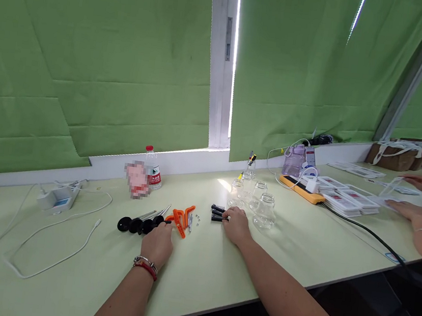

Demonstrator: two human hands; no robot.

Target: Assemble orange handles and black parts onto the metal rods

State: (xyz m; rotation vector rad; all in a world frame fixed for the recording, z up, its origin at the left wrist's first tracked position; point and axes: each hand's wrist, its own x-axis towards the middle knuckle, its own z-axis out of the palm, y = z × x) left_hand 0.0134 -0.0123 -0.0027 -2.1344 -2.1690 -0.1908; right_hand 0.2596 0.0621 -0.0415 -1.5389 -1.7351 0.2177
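Observation:
My left hand (157,246) is closed at the right end of a row of round black lids (135,225), its fingers on a black round part (167,222) that is mostly hidden. Thin metal rods (166,210) lie just behind the lids. Beside that hand are several orange crank-shaped handles (178,220), metal pins (190,222) and small nuts (198,217). My right hand (238,227) has its fingertips closed on the end of a black cylindrical piece (218,219), the nearest of a few lying together, some with springs (218,207). Several clear glass jars (264,213) stand behind it.
A red-capped bottle (151,171) stands by the window ledge. White cables (59,229) and a socket block (62,198) lie left. An orange power strip (301,189), stacked white frames (344,202) and a purple bottle (294,160) are right, near another person's hands (408,210).

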